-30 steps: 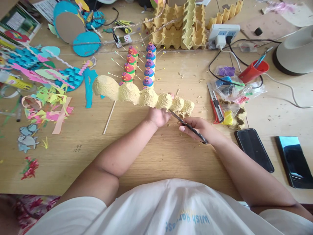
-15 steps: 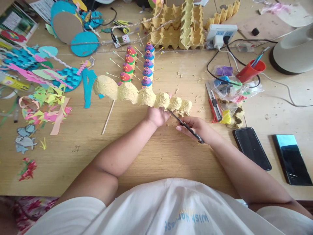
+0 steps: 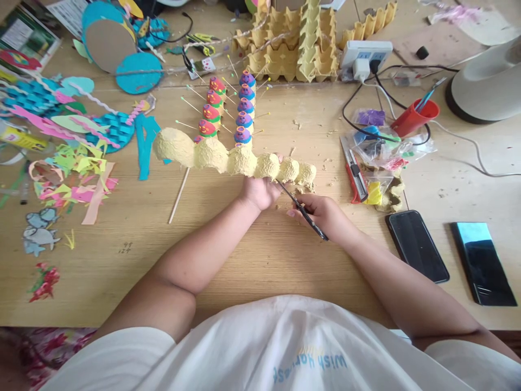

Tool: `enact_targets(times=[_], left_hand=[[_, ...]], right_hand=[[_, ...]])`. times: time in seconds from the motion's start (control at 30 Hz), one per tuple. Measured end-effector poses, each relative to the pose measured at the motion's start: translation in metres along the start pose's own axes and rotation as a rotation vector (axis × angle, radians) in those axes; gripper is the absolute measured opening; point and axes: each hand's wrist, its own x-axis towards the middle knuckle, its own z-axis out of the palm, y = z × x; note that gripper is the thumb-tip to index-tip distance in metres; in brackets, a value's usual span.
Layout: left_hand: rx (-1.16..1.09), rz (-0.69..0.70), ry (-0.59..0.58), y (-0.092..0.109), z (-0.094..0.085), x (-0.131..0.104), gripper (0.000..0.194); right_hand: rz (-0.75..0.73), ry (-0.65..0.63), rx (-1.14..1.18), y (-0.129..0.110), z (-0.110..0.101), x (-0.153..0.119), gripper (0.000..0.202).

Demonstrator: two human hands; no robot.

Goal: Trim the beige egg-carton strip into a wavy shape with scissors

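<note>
My left hand [image 3: 259, 193] grips a long, pale yellow caterpillar-like strip [image 3: 242, 162] from underneath; its fingers are mostly hidden behind it. The strip is a row of rough, papery humps, large at the left and smaller at the right. In my right hand [image 3: 321, 213] are black-handled scissors [image 3: 304, 213], their tip touching the lower edge of the strip near its smaller humps. Below the right end hangs a torn, ragged bit. Just beyond the strip stand two rows of painted egg-carton humps, one red and green [image 3: 210, 113], one purple and blue [image 3: 244, 106], with pins stuck out.
Egg trays [image 3: 280, 60] and a power strip [image 3: 364, 53] lie at the back. On the right are a utility knife [image 3: 356, 175], a red cup [image 3: 415, 118] and two phones, one a black phone [image 3: 417, 244]. Paper scraps [image 3: 73, 174] and blue paper crafts [image 3: 109, 127] cover the left.
The scissors' handle has swung slightly down and left in my right hand, with the tip still at the strip. The whole view has shifted slightly.
</note>
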Motion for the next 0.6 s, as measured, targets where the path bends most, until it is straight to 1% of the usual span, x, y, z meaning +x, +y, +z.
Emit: enact_targets(times=[0.1, 0.2, 0.3, 0.43, 0.5, 0.6], left_hand=[[0.004, 0.001, 0.001, 0.001, 0.001, 0.000, 0.032], [0.017, 0.004, 0.037, 0.001, 0.004, -0.001, 0.032], [0.022, 0.020, 0.056, 0.000, 0.005, -0.001, 0.031], [0.008, 0.044, 0.033, -0.002, 0.004, 0.003, 0.030], [0.007, 0.057, 0.021, -0.002, 0.003, 0.005, 0.031], [0.032, 0.075, 0.006, -0.004, 0.002, 0.011, 0.035]], right_hand=[[-0.008, 0.021, -0.071, -0.001, 0.001, -0.002, 0.046], [-0.013, 0.022, -0.096, -0.004, -0.001, -0.003, 0.044], [-0.022, 0.007, -0.065, -0.007, -0.005, -0.004, 0.049], [-0.009, -0.017, 0.036, -0.007, -0.008, -0.006, 0.054], [-0.009, 0.015, 0.084, -0.004, -0.008, -0.006, 0.054], [-0.036, 0.127, 0.136, 0.001, -0.007, -0.007, 0.052]])
